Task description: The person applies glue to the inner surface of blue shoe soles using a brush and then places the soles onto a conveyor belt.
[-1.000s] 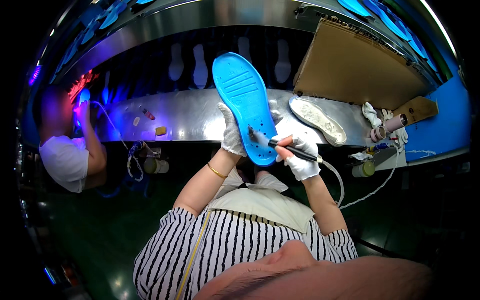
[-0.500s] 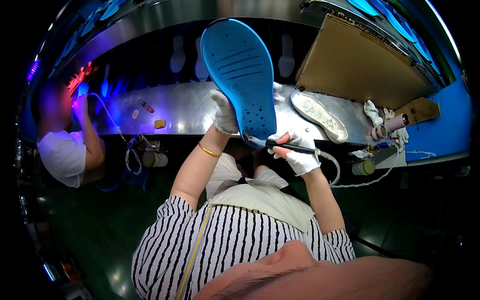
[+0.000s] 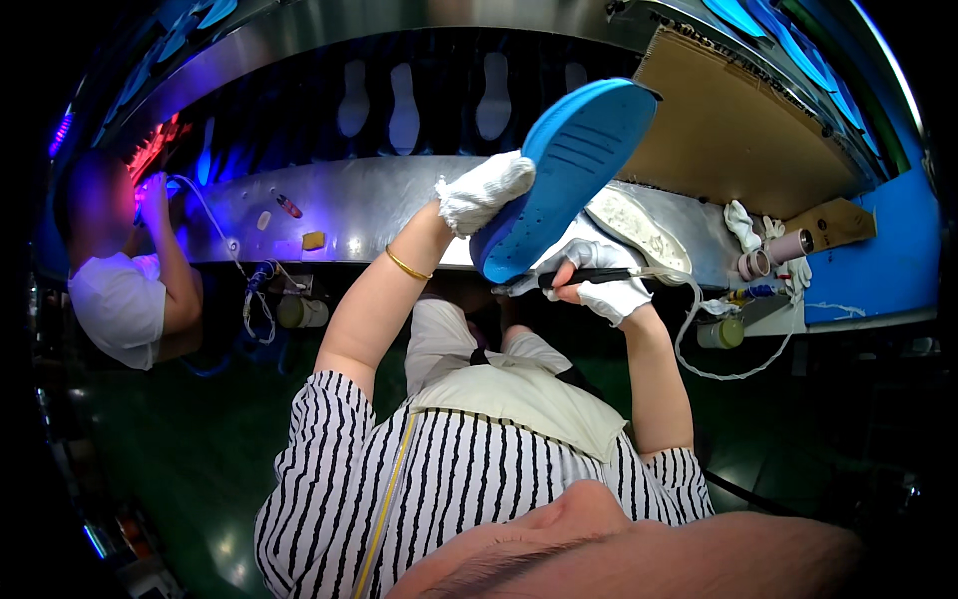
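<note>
Far to the left of the blue sole [image 3: 564, 170], I see a co-worker in a white shirt [image 3: 115, 314], hands raised in violet and red light. Between that person and the blue sole, my view shows a small red object [image 3: 288, 206] and a yellow block [image 3: 313, 241] on the metal tabletop [image 3: 364, 200]. Behind the blue sole, to its left, pale sole-shaped pieces [image 3: 403, 110] stand out against a dark strip.

At the blue sole's left edge I have the gloved left hand [image 3: 487, 192], closed around it; a gold bracelet [image 3: 408, 264] circles the wrist. The blue sole itself is tilted, its broad end up and to the right, its narrow end over the tabletop's near edge.

Just right of that narrow end, the gloved right hand [image 3: 601, 288] grips a black-handled tool [image 3: 599, 274]; from here I cannot tell whether the tool's tip touches the blue sole. A white hose [image 3: 739, 377] loops away rightward from it.

Right of the blue sole I make out a white sole-shaped piece [image 3: 654, 238], with a cardboard box [image 3: 748, 150] behind, then white gloves [image 3: 740, 226] and a pink cup [image 3: 788, 246] farther right.
</note>
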